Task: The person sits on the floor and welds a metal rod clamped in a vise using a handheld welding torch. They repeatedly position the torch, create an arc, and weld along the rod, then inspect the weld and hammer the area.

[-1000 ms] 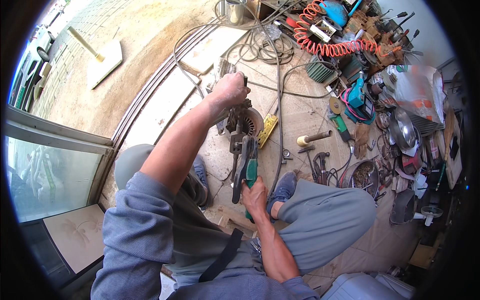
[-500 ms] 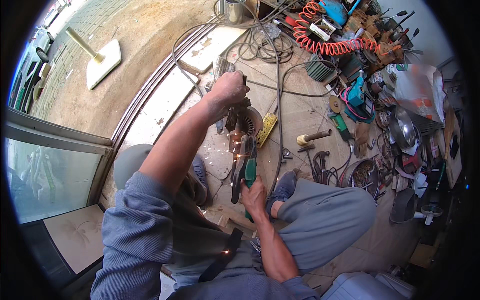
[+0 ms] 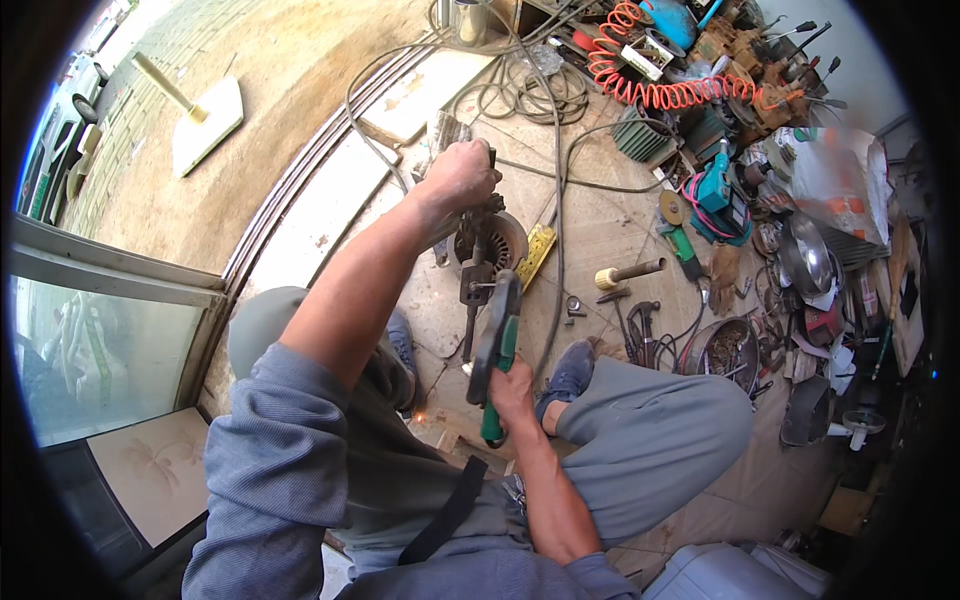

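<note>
My left hand (image 3: 461, 178) is closed on the top of a dark, greasy metal part (image 3: 478, 285) with a round finned ring and a shaft pointing down. Lower and to the right, my right hand (image 3: 512, 388) grips the green body of an angle grinder (image 3: 508, 345). The grinder's dark disc side is seen nearly edge-on, just right of the shaft; whether they touch cannot be told. A small orange glow shows on the floor by my left shoe (image 3: 400, 345). Beside the metal part lies a yellow block with holes (image 3: 538, 252).
Hammers (image 3: 646, 325), a pipe piece with a cream fitting (image 3: 630, 273) and a second green grinder (image 3: 683, 245) lie to the right. Beyond are a bowl of scraps (image 3: 725, 350), a teal power tool (image 3: 715, 200) and a coiled orange hose (image 3: 650, 90). Cables (image 3: 558, 150) cross the floor.
The grinder in my right hand has moved slightly right and down from the metal part. The spray of sparks beside the part is gone. My left hand stays almost in place.
</note>
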### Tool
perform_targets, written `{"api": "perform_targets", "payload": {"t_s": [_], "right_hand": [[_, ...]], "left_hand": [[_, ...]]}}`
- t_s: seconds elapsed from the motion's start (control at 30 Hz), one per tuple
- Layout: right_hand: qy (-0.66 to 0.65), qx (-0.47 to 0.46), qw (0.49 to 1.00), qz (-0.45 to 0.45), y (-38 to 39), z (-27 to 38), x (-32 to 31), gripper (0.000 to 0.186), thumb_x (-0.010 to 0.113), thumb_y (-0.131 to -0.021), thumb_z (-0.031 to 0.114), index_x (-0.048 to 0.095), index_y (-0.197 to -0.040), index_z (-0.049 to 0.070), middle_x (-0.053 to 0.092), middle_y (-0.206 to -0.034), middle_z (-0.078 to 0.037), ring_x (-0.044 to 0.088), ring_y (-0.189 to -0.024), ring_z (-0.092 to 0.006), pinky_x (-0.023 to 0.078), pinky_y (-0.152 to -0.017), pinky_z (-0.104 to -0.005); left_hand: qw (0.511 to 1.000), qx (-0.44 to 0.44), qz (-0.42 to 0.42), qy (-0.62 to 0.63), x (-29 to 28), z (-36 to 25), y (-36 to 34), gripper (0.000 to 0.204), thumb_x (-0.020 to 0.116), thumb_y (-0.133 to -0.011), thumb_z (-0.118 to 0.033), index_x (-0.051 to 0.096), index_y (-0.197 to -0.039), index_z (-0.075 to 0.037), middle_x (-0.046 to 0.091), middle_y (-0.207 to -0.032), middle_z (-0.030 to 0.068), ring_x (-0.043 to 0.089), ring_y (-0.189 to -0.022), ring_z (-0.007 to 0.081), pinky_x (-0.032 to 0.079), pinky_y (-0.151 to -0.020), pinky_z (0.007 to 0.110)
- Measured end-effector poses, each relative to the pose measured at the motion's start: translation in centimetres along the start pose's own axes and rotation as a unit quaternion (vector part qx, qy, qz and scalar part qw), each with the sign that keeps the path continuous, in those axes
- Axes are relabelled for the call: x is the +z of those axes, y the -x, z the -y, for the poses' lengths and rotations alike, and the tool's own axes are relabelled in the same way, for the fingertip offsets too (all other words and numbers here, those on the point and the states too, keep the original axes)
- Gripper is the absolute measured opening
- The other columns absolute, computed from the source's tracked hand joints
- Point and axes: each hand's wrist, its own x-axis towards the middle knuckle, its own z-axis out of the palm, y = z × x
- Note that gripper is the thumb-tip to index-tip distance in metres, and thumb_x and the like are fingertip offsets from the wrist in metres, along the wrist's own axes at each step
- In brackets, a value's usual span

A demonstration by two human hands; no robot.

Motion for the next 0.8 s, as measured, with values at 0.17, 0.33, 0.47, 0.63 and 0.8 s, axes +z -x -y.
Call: {"api": "perform_targets", "payload": {"t_s": [0.17, 0.33, 0.47, 0.63, 0.8], "right_hand": [[0.327, -0.191, 0.913, -0.149, 0.7, 0.1, 0.5, 0.015, 0.065, -0.086, 0.011, 0.059, -0.09, -0.002, 0.057, -0.063, -0.005, 0.056, -0.051, -0.0221, 0.048, -0.052, -0.041], [-0.251, 0.055, 0.965, 0.047, 0.8, 2.2, -0.6, 0.019, 0.067, -0.093, 0.019, 0.056, -0.08, 0.01, 0.054, -0.065, 0.0, 0.056, -0.056, -0.0111, 0.042, -0.048, -0.0259], [-0.11, -0.046, 0.992, -0.043, 0.6, 0.2, -0.9, 0.015, 0.066, -0.092, 0.017, 0.058, -0.082, 0.009, 0.054, -0.068, 0.003, 0.052, -0.055, -0.0084, 0.041, -0.049, -0.026], [-0.031, -0.067, 0.996, -0.048, 0.4, -0.1, -0.2, 0.014, 0.064, -0.091, 0.017, 0.06, -0.085, 0.005, 0.057, -0.068, 0.001, 0.054, -0.059, -0.0083, 0.043, -0.052, -0.0277], [0.072, -0.07, 0.992, -0.07, 0.6, 0.3, 0.8, 0.016, 0.062, -0.09, 0.012, 0.057, -0.085, -0.002, 0.059, -0.058, -0.011, 0.061, -0.048, -0.0231, 0.045, -0.047, -0.0383]], "left_hand": [[1.0, -0.014, 0.012, -0.004, 0.1, 0.0, -0.3, 0.04, 0.068, -0.088, -0.027, 0.06, -0.105, 0.009, 0.067, -0.097, 0.0307, 0.066, -0.098, 0.0431, 0.052, -0.085, 0.047], [1.0, -0.009, 0.004, -0.006, 0.1, 0.7, 0.0, 0.04, 0.069, -0.088, -0.027, 0.06, -0.105, 0.009, 0.068, -0.098, 0.0301, 0.066, -0.097, 0.043, 0.052, -0.085, 0.047], [1.0, 0.001, 0.004, -0.013, -0.1, 0.4, -0.2, 0.041, 0.069, -0.088, -0.027, 0.06, -0.105, 0.008, 0.068, -0.098, 0.0299, 0.066, -0.098, 0.0428, 0.052, -0.085, 0.047], [1.0, 0.0, 0.002, -0.016, -0.1, 0.0, 0.0, 0.04, 0.069, -0.088, -0.028, 0.061, -0.104, 0.008, 0.068, -0.096, 0.0293, 0.066, -0.097, 0.0424, 0.053, -0.084, 0.047], [1.0, -0.002, 0.002, -0.022, -0.2, 0.1, 0.2, 0.04, 0.069, -0.088, -0.029, 0.061, -0.102, 0.008, 0.068, -0.097, 0.0299, 0.066, -0.097, 0.0429, 0.052, -0.085, 0.048]]}}
